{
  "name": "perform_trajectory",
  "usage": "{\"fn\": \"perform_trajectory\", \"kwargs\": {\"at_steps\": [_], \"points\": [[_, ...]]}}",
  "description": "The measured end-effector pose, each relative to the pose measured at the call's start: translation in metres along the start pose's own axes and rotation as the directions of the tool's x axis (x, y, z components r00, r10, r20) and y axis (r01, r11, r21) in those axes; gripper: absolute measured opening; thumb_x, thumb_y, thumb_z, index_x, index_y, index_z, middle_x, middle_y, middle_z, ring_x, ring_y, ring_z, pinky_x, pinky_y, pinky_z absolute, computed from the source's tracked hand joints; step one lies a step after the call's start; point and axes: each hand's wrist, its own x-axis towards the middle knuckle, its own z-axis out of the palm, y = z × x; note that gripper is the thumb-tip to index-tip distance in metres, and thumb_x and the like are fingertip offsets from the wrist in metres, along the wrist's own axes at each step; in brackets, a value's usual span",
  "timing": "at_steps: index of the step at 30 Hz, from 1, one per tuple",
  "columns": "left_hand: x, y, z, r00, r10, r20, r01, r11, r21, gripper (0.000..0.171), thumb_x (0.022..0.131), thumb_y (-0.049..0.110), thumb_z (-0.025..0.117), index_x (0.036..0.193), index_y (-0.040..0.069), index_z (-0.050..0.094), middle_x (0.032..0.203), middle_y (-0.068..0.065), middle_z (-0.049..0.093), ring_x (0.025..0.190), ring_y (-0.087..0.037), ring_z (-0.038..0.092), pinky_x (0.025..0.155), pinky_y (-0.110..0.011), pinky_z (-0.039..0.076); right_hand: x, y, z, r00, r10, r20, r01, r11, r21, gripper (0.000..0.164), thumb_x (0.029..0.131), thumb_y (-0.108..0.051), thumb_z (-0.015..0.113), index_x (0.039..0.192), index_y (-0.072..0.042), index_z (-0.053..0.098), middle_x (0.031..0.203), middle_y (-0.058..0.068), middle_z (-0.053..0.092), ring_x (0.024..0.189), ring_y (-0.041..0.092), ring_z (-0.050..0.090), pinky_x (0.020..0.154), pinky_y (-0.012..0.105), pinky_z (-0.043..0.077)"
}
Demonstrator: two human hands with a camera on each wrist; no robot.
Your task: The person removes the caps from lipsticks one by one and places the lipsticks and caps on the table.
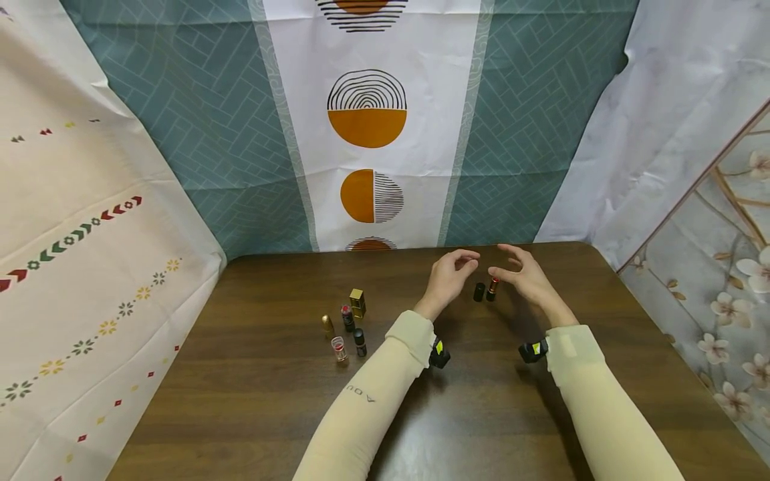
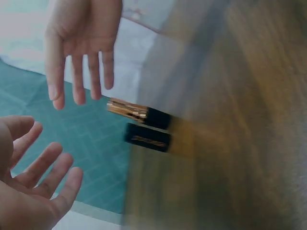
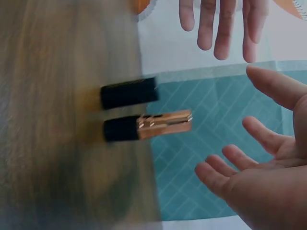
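Note:
Both hands hover with parted, relaxed fingers over the far right of the table, holding nothing. A lipstick (image 1: 492, 290) with a black base and a gold upper part stands upright there, with a red tip showing in the head view. Its black cap (image 1: 478, 292) stands close beside it, on the left. My left hand (image 1: 448, 279) is left of the cap, and my right hand (image 1: 527, 277) is just right of the lipstick. In the right wrist view the cap (image 3: 129, 93) and lipstick (image 3: 147, 126) stand apart from the fingers.
Left of the arms stand several other cosmetics: a gold box-shaped tube (image 1: 357, 302), a dark tube with a red top (image 1: 347, 318), a gold bullet-shaped tube (image 1: 327, 325), a clear-topped tube (image 1: 339, 349) and a black-capped tube (image 1: 359, 342). A patterned curtain (image 1: 517, 133) hangs behind the table.

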Motion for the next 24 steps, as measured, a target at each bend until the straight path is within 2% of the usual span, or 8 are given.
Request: {"fn": "perform_trajectory", "kwargs": {"at_steps": [3,6,9,11,13,16,20,24], "points": [[0.000,0.008,-0.012,0.999,-0.013,0.050,0.013,1.000,0.004,0.028,0.108,0.026,0.059,0.129,0.012,0.072,0.124,-0.003,0.073,0.115,-0.019,0.067,0.099,-0.032,0.052,-0.001,-0.007,0.001,0.998,-0.054,-0.044,0.056,0.997,0.059,0.071,0.103,-0.024,0.067,0.161,-0.001,0.032,0.168,0.025,0.018,0.151,0.052,0.023,0.115,0.071,0.028],[-0.003,0.016,-0.025,0.992,-0.036,0.123,0.034,0.999,0.013,0.034,0.110,0.035,0.055,0.132,0.015,0.071,0.126,-0.003,0.073,0.114,-0.022,0.069,0.096,-0.034,0.054,-0.002,-0.012,0.004,0.985,-0.115,-0.125,0.133,0.981,0.143,0.060,0.105,-0.020,0.065,0.157,-0.001,0.042,0.166,0.021,0.027,0.150,0.047,0.029,0.117,0.064,0.031],[-0.005,0.024,-0.038,0.984,-0.046,0.173,0.043,0.999,0.023,0.038,0.110,0.040,0.053,0.132,0.015,0.071,0.122,-0.004,0.073,0.110,-0.024,0.071,0.091,-0.035,0.056,-0.004,-0.017,0.007,0.967,-0.163,-0.194,0.205,0.955,0.216,0.050,0.107,-0.019,0.062,0.152,0.000,0.049,0.162,0.016,0.038,0.147,0.034,0.040,0.118,0.047,0.036],[-0.007,0.028,-0.048,0.983,-0.045,0.179,0.041,0.999,0.027,0.037,0.109,0.040,0.054,0.131,0.015,0.072,0.118,-0.003,0.074,0.106,-0.021,0.071,0.089,-0.036,0.057,-0.004,-0.020,0.010,0.960,-0.183,-0.211,0.234,0.941,0.246,0.048,0.108,-0.020,0.060,0.150,0.000,0.051,0.158,0.013,0.044,0.142,0.022,0.047,0.114,0.034,0.039],[-0.008,0.031,-0.057,0.982,-0.040,0.182,0.040,0.999,0.005,0.034,0.109,0.037,0.056,0.129,0.015,0.073,0.115,-0.003,0.074,0.103,-0.018,0.071,0.089,-0.039,0.057,-0.004,-0.023,0.011,0.958,-0.192,-0.211,0.247,0.929,0.276,0.046,0.108,-0.020,0.060,0.149,0.000,0.053,0.154,0.009,0.050,0.136,0.011,0.050,0.109,0.024,0.040],[-0.011,0.036,-0.069,0.979,-0.016,0.201,0.025,0.999,-0.040,0.030,0.109,0.030,0.058,0.128,0.014,0.073,0.115,-0.004,0.074,0.101,-0.017,0.069,0.088,-0.038,0.058,-0.005,-0.026,0.014,0.959,-0.200,-0.199,0.254,0.919,0.302,0.046,0.108,-0.021,0.059,0.148,0.001,0.053,0.149,0.005,0.055,0.132,0.004,0.050,0.105,0.018,0.040],[-0.015,0.042,-0.085,0.971,0.012,0.238,0.003,0.998,-0.062,0.028,0.109,0.025,0.057,0.129,0.013,0.072,0.121,-0.008,0.072,0.105,-0.018,0.069,0.087,-0.031,0.057,-0.006,-0.031,0.019,0.968,-0.202,-0.148,0.245,0.885,0.396,0.048,0.109,-0.023,0.059,0.150,0.002,0.051,0.152,0.012,0.052,0.139,0.013,0.046,0.108,0.018,0.038],[-0.021,0.044,-0.101,0.968,0.006,0.250,0.007,0.999,-0.052,0.027,0.109,0.023,0.058,0.130,0.012,0.071,0.128,-0.011,0.070,0.110,-0.020,0.068,0.089,-0.030,0.057,-0.004,-0.035,0.026,0.971,-0.226,-0.074,0.232,0.828,0.511,0.050,0.109,-0.023,0.058,0.151,0.001,0.049,0.153,0.012,0.050,0.144,0.019,0.041,0.114,0.023,0.034]]}}
